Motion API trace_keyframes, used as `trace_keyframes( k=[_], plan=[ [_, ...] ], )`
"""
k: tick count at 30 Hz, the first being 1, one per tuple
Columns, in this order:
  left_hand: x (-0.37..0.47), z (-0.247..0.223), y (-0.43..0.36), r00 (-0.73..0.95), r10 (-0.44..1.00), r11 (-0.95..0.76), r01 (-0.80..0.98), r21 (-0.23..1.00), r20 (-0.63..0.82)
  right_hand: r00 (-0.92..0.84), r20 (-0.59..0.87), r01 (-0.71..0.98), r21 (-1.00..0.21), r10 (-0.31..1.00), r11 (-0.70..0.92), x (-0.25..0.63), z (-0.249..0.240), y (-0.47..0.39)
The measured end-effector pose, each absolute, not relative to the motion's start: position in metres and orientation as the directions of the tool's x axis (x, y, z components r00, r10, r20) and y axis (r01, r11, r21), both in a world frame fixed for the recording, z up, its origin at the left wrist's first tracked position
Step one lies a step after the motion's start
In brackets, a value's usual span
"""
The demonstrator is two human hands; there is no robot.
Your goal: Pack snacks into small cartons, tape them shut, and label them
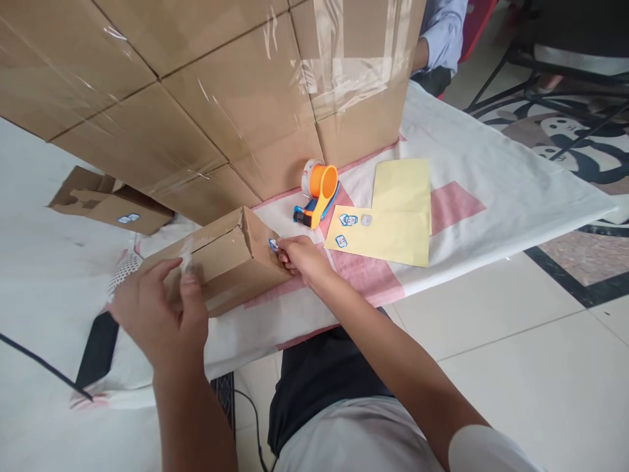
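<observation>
A long closed cardboard box (pixel 230 259) lies on the cloth-covered table, with clear tape along its top seam. My right hand (pixel 299 259) is at the box's right end, thumb and finger pinched on a small blue-edged sticker (pixel 273 245) that lies against the cardboard. Over the left part of the box is my left hand (pixel 164 311), slightly blurred, thumb and forefinger apart; whether it touches the box I cannot tell. To the right, a yellow backing sheet (pixel 393 239) carries several small stickers. An orange tape dispenser (pixel 323 190) stands behind my right hand.
Stacked cardboard boxes (pixel 246 85) wrapped in clear tape rise at the back. A smaller open box (pixel 128 206) with a sticker sits at left. A dark flat object (pixel 98 347) lies at the table's left. Across the table, a person's sleeve (pixel 445 33) shows beside a red chair.
</observation>
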State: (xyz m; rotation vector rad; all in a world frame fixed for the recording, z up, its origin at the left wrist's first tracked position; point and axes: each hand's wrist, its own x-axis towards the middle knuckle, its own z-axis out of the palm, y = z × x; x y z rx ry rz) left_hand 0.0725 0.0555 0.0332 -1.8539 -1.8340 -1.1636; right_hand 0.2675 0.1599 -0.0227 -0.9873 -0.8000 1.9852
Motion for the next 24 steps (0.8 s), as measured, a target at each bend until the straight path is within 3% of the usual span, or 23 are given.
trace_keyframes(
  k=[3, 10, 20, 22, 24],
  plan=[
    [0.069, 0.023, 0.064, -0.083, 0.744, -0.164, 0.940, 0.300, 0.663, -0.373, -0.383, -0.327, -0.798, 0.845, -0.506, 0.264, -0.025, 0.162],
    [0.082, 0.009, 0.070, -0.054, 0.641, 0.017, 0.998, 0.056, 0.765, -0.316, -0.355, -0.112, -0.907, 0.880, -0.406, 0.258, -0.036, 0.173],
    [0.085, 0.007, 0.066, -0.068, 0.635, 0.028, 0.997, 0.065, 0.770, -0.337, -0.281, 0.022, -0.957, 0.899, -0.290, 0.254, -0.045, 0.173],
    [0.085, 0.007, 0.066, -0.069, 0.632, 0.020, 0.997, 0.073, 0.772, -0.259, -0.219, 0.022, -0.975, 0.941, -0.221, 0.257, -0.046, 0.166],
    [0.085, 0.008, 0.066, -0.065, 0.630, 0.015, 0.997, 0.072, 0.774, -0.117, -0.068, 0.007, -0.998, 0.991, -0.067, 0.260, -0.047, 0.154]
  ],
)
